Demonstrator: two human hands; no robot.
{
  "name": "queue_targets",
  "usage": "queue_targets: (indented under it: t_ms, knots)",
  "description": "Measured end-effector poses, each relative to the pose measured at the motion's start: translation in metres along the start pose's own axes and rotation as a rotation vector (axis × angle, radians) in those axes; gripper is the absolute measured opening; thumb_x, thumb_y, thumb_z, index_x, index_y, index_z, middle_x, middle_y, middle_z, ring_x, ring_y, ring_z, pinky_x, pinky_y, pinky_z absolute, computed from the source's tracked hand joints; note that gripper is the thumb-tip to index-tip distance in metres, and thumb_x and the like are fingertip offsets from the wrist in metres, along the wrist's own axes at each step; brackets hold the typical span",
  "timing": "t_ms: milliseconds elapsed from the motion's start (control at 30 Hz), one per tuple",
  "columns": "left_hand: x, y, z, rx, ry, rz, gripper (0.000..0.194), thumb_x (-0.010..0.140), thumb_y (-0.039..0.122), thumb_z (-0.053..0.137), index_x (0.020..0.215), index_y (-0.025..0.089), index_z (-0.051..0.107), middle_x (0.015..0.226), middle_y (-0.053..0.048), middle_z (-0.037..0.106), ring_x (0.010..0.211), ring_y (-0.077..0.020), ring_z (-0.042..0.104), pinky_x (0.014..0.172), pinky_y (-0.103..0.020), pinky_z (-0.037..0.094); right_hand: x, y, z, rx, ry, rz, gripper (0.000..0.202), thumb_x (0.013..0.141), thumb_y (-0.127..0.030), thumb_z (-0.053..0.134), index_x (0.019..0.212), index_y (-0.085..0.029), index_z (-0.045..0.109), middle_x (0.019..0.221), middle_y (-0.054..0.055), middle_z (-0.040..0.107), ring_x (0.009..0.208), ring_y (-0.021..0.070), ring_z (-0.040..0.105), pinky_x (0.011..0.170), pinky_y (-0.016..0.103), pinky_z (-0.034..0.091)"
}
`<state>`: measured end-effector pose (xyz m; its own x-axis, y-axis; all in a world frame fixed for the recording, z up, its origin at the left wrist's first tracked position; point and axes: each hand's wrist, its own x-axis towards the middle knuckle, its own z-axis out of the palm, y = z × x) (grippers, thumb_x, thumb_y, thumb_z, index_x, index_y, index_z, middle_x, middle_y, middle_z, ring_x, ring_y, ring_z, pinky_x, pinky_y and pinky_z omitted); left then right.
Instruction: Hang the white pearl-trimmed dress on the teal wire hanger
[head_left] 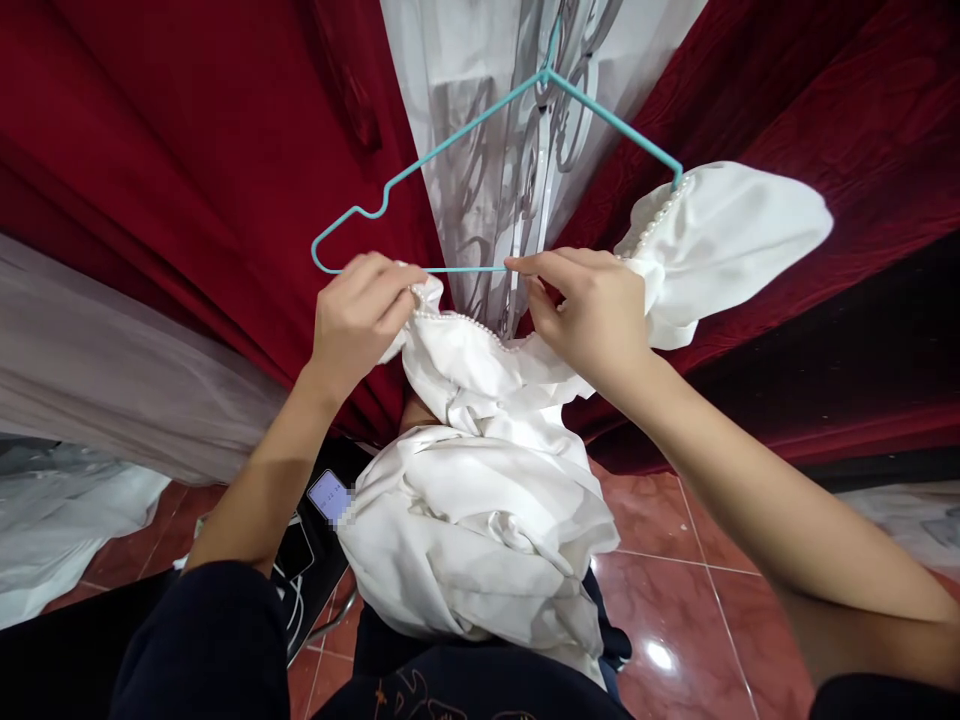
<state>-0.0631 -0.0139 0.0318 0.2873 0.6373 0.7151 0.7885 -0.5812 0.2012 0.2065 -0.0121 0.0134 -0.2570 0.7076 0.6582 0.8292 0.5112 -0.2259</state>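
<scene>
A white satin dress [480, 500] with a pearl-trimmed edge is bunched over my lap and rises toward both hands. My left hand [360, 310] pinches the pearl-edged cloth just below the left end of a light blue hanger [457, 130]. At the hanger's bottom bar, my right hand [592, 300] has its fingers closed, the index fingertip against the bar. The right end of the hanger sits inside a puffy white sleeve [742, 240]. The hanger's left shoulder is bare. Part of the bar is hidden behind my right hand.
Red curtains [225, 120] hang on both sides, with a white metal scrollwork stand [536, 180] between them. To my left, a phone [296, 550] with a white cable and a small lit screen [328, 495] lie on a black surface. Red tiles [675, 580] cover the floor.
</scene>
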Motion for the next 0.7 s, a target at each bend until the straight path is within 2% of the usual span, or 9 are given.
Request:
queue_targets:
  t_ms: [67,133,200,267,333,400,467,600,700]
  knots:
    - [0.007,-0.002,0.006,-0.028,0.122,0.051,0.026,0.103,0.019,0.05,0.114,0.025,0.073,0.115,-0.007,0.069,0.111,-0.0241,0.067,0.101,-0.039,0.052,-0.004,0.002,0.004,0.057,0.045,-0.058,0.04,0.095,-0.014,0.049,0.125,-0.023,0.074,0.105,0.007,0.076,0.097,0.0239,0.069,0.087,0.038,0.048]
    - [0.016,-0.006,0.011,-0.07,0.079,0.066,0.027,0.104,0.017,0.049,0.118,0.023,0.071,0.119,-0.007,0.069,0.114,-0.0236,0.067,0.102,-0.038,0.053,-0.008,0.006,0.004,0.118,0.099,-0.135,0.038,0.097,-0.015,0.05,0.128,-0.023,0.071,0.116,0.007,0.075,0.109,0.0247,0.069,0.093,0.04,0.05]
    - [0.022,-0.009,0.017,-0.09,-0.024,0.088,0.027,0.103,0.015,0.047,0.115,0.02,0.07,0.114,-0.007,0.072,0.108,-0.0232,0.069,0.097,-0.036,0.054,-0.01,0.013,-0.001,0.119,0.173,-0.165,0.033,0.099,-0.018,0.051,0.127,-0.023,0.068,0.121,0.009,0.073,0.114,0.0253,0.067,0.097,0.042,0.051]
    - [0.023,-0.009,0.021,-0.067,-0.097,0.109,0.026,0.102,0.014,0.045,0.111,0.018,0.07,0.107,-0.007,0.074,0.101,-0.0238,0.068,0.093,-0.036,0.053,-0.006,0.025,-0.01,0.031,0.268,-0.09,0.027,0.097,-0.022,0.059,0.123,-0.023,0.066,0.118,0.012,0.07,0.113,0.0277,0.065,0.098,0.046,0.051]
    - [0.02,-0.009,0.024,-0.033,-0.123,0.131,0.026,0.102,0.015,0.046,0.111,0.017,0.07,0.103,-0.008,0.074,0.096,-0.0246,0.066,0.09,-0.036,0.052,0.003,0.041,-0.02,-0.073,0.357,0.056,0.034,0.088,-0.023,0.071,0.12,-0.02,0.063,0.117,0.015,0.066,0.108,0.0295,0.062,0.098,0.048,0.05]
    - [0.018,-0.009,0.023,-0.014,-0.132,0.146,0.027,0.102,0.016,0.046,0.111,0.017,0.071,0.101,-0.008,0.073,0.093,-0.025,0.064,0.088,-0.036,0.051,0.015,0.056,-0.029,-0.105,0.387,0.189,0.043,0.077,-0.016,0.076,0.117,-0.017,0.06,0.121,0.018,0.062,0.106,0.0282,0.061,0.093,0.044,0.051]
    - [0.018,-0.009,0.02,0.001,-0.134,0.145,0.028,0.101,0.016,0.046,0.111,0.018,0.072,0.099,-0.008,0.072,0.091,-0.0253,0.062,0.085,-0.037,0.05,0.027,0.069,-0.037,-0.102,0.363,0.271,0.039,0.071,-0.007,0.07,0.108,-0.017,0.06,0.12,0.017,0.063,0.103,0.0253,0.061,0.085,0.037,0.05]
    - [0.019,-0.01,0.011,0.012,-0.147,0.14,0.029,0.098,0.012,0.046,0.108,0.018,0.072,0.094,-0.006,0.071,0.086,-0.0245,0.061,0.081,-0.036,0.049,0.039,0.093,-0.053,-0.036,0.363,0.287,0.02,0.077,-0.005,0.064,0.094,-0.015,0.07,0.095,0.011,0.071,0.081,0.0182,0.065,0.073,0.03,0.046]
    - [0.019,-0.012,0.003,0.028,-0.162,0.129,0.028,0.098,0.01,0.046,0.106,0.019,0.071,0.095,-0.005,0.071,0.087,-0.0239,0.061,0.083,-0.036,0.049,0.036,0.115,-0.067,-0.022,0.402,0.303,0.025,0.083,-0.009,0.059,0.101,-0.01,0.076,0.088,0.012,0.073,0.074,0.0173,0.066,0.066,0.029,0.044]
